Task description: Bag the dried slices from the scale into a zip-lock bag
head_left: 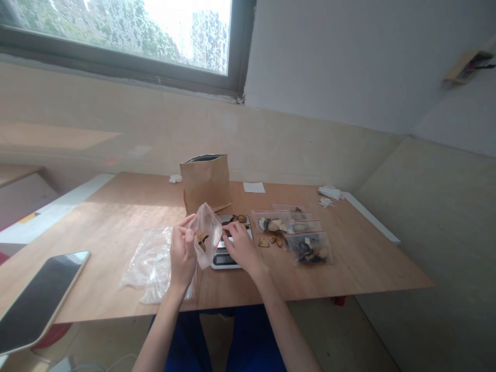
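Observation:
My left hand (183,251) is closed on the left side of a clear zip-lock bag (210,235) with a red seal line. The bag's mouth gapes upward, and a few dried brown slices (202,241) lie inside. At the bag's right edge, my right hand (241,248) has its thumb and fingers drawn together on the rim; the fingertips are partly hidden. Beneath the right hand is a white kitchen scale (223,262) with a dark display. More dried slices (241,219) rest on its plate, partly covered by the hand.
Several filled zip-lock bags (310,249) and loose slices (271,240) lie right of the scale. A brown paper pouch (206,181) stands open behind it. Empty plastic bags (153,263) are at left, near a large phone or tablet (42,297). White paper (254,187) lies farther back.

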`<state>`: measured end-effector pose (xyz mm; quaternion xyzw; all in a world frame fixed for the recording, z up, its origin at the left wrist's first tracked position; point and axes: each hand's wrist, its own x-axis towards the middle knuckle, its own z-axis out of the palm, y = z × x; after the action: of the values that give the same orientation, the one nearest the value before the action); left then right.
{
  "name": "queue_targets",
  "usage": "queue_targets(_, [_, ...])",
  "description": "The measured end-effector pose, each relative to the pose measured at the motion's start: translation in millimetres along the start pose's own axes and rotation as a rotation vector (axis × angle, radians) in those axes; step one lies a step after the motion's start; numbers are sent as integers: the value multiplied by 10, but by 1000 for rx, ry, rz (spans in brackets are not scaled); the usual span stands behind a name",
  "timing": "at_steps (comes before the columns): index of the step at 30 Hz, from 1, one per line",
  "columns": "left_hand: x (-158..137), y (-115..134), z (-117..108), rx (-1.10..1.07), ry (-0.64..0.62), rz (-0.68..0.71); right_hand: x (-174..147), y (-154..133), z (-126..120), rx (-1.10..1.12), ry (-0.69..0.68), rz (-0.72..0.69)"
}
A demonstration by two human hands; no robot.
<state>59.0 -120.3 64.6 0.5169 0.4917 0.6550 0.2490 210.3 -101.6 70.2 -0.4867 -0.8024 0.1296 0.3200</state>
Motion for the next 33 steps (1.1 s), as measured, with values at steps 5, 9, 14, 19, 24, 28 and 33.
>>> queue_targets(5, [-29,33,13,-71,-28,-18,-50,-5,214,-297,-102,2])
queue_targets(9, [-37,31,9,-72,-23,-36,-85,12,264,-301,-70,-3])
queue_targets(14, [-35,-23,-11,-78,-2,-12,-134,88,246,-17,48,30])
queue_targets(19, [-27,-90,-22,-51,2,2,-78,-17,42,308,342,127])
queue_targets(24, [-30,-119,22,-21,-39,-13,64,-247,-220,429,376,38])
queue_targets(28, [-38,-79,59,52,-35,-51,177,-347,-274,397,149,-99])
queue_targets(33, [-3,22,-1,134,0,-99,277,-126,-195,314,191,-73])
